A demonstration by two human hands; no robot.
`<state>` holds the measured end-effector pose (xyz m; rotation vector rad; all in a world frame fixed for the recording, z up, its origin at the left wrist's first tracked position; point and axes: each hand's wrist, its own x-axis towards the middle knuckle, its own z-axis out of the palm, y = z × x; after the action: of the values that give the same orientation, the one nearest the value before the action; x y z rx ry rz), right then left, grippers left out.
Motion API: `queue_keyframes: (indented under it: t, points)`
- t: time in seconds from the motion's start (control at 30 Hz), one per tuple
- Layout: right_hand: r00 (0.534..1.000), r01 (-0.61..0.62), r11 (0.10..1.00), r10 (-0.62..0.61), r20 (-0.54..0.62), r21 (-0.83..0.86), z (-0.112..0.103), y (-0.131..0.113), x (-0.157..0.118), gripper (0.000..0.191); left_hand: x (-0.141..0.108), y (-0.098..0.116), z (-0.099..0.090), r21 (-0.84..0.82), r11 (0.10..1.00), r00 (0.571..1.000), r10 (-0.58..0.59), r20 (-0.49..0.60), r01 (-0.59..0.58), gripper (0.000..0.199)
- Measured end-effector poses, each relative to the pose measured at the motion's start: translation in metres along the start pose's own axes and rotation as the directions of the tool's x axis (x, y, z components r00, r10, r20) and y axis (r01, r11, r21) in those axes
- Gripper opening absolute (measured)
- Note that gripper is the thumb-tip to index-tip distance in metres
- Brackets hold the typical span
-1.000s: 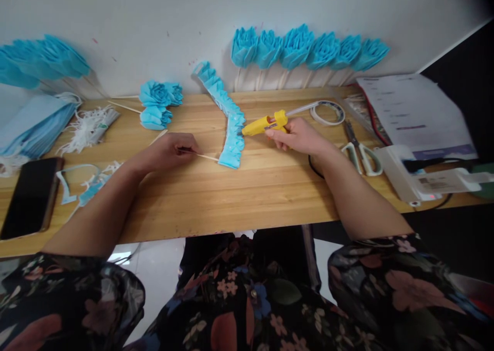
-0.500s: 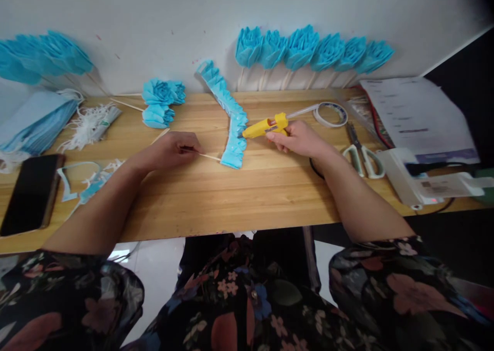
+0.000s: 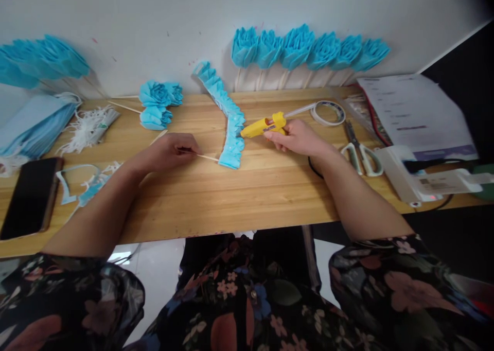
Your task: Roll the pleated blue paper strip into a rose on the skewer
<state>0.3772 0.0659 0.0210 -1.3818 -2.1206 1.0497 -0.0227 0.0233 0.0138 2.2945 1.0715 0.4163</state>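
Pleated blue strip point(image 3: 234, 129): one, lying in a bent line on the wooden table point(image 3: 231, 202), between the two hands, its far end reaching up to the white wall point(image 3: 154, 32).
Thin stick point(image 3: 208, 157): one length runs from the left hand to the near end of the strip, meeting its left corner.
Left hand point(image 3: 173, 153): fingers closed in a pinch on that one stick; the fingertips are partly hidden.
Right hand point(image 3: 299, 136): wrapped around the handle of the glue gun, with no gap in the grip; the trigger finger cannot be made out.
Yellow glue gun point(image 3: 262, 126): one, nozzle at the right edge of the strip; whether it touches, I cannot tell. One clear glue stick point(image 3: 301, 109) juts from its back.
Standing flowers point(image 3: 297, 47): six blue heads on stems, in a row against the wall.
Lying flowers point(image 3: 154, 93): three blue heads, close together beyond the left hand.
Far-left flowers point(image 3: 57, 57): several, overlapping too much to count.
Mask stack point(image 3: 34, 124): one pile, layers uncountable.
White cords point(image 3: 90, 127): one bundle, beside the stack.
Phone point(image 3: 33, 199): one, dark screen up.
Tape roll point(image 3: 328, 123): one, behind the right hand.
Scissors point(image 3: 358, 147): one pair, right of the right wrist.
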Motion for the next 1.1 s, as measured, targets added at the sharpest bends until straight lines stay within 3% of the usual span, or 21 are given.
queue_keyframes:
  t: [0.17, 0.6, 0.77, 1.1]
  points:
    - [0.998, -0.041, 0.996, 0.044, -0.036, 0.08, -0.0045, -0.0014, -0.0003, 0.06, 0.0006, -0.0037, 0.0006, 0.002, 1.0, 1.0, 0.025, -0.003, -0.025, 0.022]
    - [1.0, 0.022, 0.998, -0.023, -0.005, -0.061, 0.0005, -0.0028, -0.0021, 0.065, 0.0001, 0.0011, 0.001, -0.001, 0.999, 0.998, 0.05, -0.029, -0.05, 0.023]
    - [1.0, 0.015, 0.999, -0.016, -0.016, -0.048, 0.0014, -0.0029, -0.0025, 0.055, 0.0001, 0.0001, 0.0002, 0.029, 0.999, 1.0, 0.022, 0.001, -0.022, 0.024]
    - [1.0, 0.01, 0.999, -0.01, -0.003, -0.036, 0.0013, -0.0024, -0.0002, 0.058, 0.0005, -0.0049, -0.001, -0.008, 0.998, 0.998, 0.068, -0.014, -0.068, 0.023]
